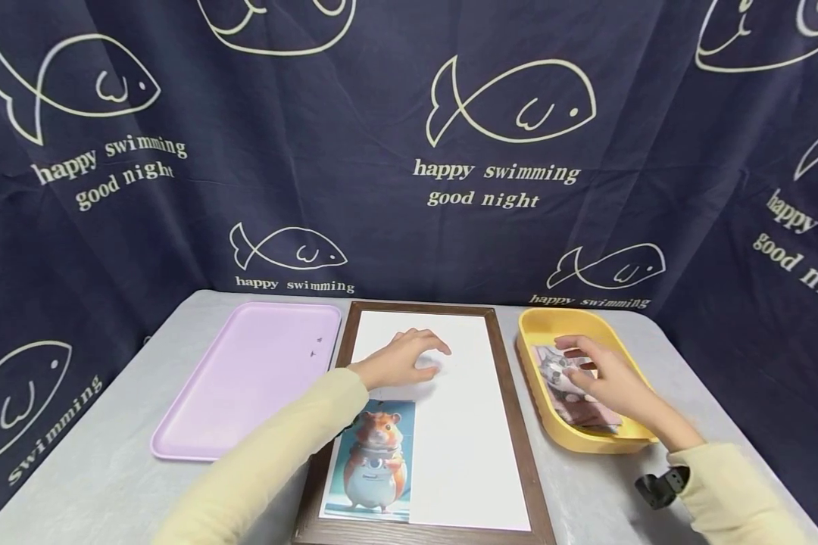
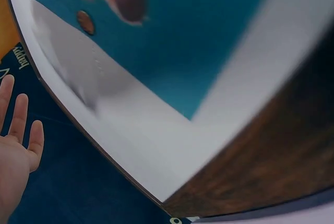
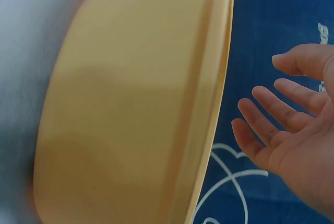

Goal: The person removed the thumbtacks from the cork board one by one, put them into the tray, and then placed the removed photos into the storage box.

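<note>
My left hand hovers over a white board in a brown frame, its fingers loosely bent with nothing between them. Below that hand, a picture of a cartoon hamster on teal lies in the board's lower left part. In the left wrist view a teal picture corner rests on the white surface. Over a yellow basket is my right hand, fingers spread and holding nothing. Inside the basket lie picture pieces showing a grey-and-white cat, partly hidden by that hand.
A lilac tray with two small dark marks lies left of the frame. All stand on a grey table. Behind rises a dark blue curtain printed with fish. My right wrist carries a black device.
</note>
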`<state>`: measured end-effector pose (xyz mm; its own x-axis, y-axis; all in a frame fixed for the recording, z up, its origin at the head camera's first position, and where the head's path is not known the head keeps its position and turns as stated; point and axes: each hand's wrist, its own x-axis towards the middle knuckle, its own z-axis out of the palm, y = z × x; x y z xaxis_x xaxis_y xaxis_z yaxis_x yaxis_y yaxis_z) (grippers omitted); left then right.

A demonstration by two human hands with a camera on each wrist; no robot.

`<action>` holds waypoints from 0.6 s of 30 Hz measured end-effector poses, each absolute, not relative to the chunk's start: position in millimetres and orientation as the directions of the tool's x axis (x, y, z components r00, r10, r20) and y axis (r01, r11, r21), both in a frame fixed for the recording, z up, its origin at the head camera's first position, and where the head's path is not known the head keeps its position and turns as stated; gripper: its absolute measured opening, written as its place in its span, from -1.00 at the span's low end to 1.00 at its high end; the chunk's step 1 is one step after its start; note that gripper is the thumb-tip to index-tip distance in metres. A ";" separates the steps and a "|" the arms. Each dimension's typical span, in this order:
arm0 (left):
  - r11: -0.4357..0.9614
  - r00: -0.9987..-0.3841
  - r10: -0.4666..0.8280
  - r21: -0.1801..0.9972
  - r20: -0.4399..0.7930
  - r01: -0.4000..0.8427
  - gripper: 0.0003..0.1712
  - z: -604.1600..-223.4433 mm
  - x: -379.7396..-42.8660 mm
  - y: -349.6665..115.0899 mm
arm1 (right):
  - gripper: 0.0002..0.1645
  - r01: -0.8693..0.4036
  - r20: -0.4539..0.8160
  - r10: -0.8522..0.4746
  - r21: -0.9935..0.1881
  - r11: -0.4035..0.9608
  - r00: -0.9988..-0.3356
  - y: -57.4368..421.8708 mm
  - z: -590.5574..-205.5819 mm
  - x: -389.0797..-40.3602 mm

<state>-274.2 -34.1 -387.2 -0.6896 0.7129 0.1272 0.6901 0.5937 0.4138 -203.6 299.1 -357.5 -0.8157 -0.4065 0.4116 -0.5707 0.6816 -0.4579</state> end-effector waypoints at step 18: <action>0.571 -0.660 0.735 0.386 0.153 0.725 -0.61 -387.5 -262.4 -59.1 | -0.57 -0.611 0.349 -0.503 -0.403 0.681 -0.791 240.9 -368.2 -192.8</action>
<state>-262.4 -59.1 -387.5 -0.6604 0.7351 0.1530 0.7248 0.5708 0.3858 -192.8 240.9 -368.2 -0.7906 -0.5030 0.3493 -0.6114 0.6809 -0.4032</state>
